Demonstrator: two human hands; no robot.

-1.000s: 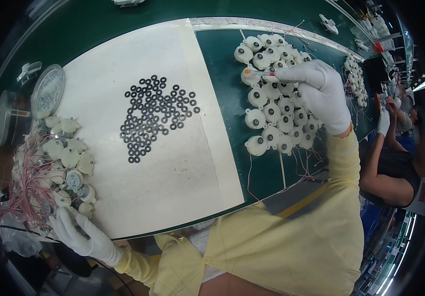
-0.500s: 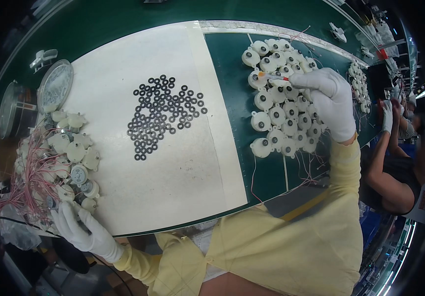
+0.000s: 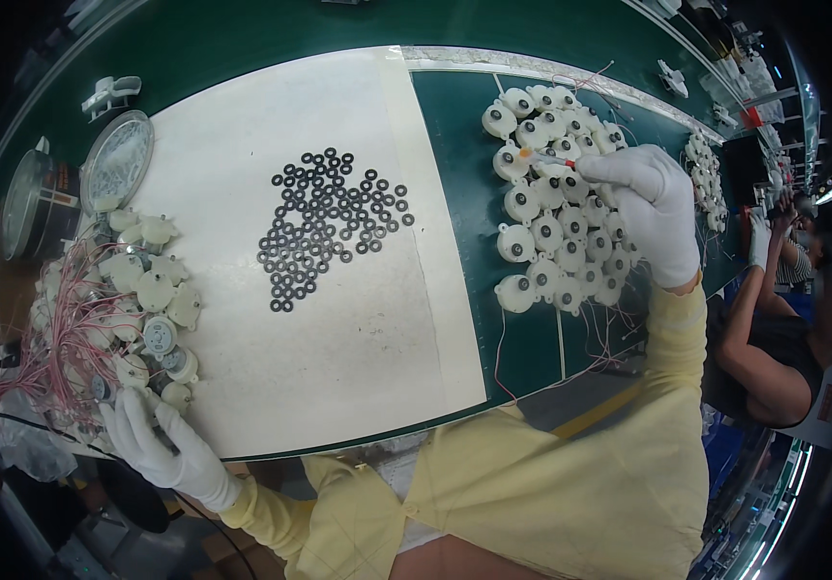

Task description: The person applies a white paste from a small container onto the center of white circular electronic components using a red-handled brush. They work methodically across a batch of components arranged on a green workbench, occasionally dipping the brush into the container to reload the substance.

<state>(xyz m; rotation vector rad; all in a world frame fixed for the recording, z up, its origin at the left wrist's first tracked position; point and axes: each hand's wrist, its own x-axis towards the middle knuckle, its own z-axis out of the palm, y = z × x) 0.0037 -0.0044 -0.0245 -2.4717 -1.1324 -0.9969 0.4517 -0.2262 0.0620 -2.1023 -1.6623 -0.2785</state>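
Observation:
My right hand (image 3: 655, 208), in a white glove, pinches a small brush (image 3: 553, 159) with an orange tip and a red section by the fingers. Its tip is over the group of round cream-coloured motors (image 3: 543, 230), beside one near the left edge. These motors have dark centres and thin wires, and stand close together on the green mat. My gloved left hand (image 3: 172, 456) lies at the near left table edge with its fingers apart, touching or close to a heap of similar motors (image 3: 155, 292) with tangled pink wires.
Many small black rings (image 3: 327, 205) lie scattered on a white sheet (image 3: 367, 362). At the left stand a round clear-lidded tub (image 3: 118, 159) and a dark can (image 3: 43, 203). More motors (image 3: 703, 179) sit farther right, near a co-worker's arm (image 3: 740, 329).
The brush tip has moved slightly right, off the motor at the left edge. My left hand stays in place. The whole view has shifted a little.

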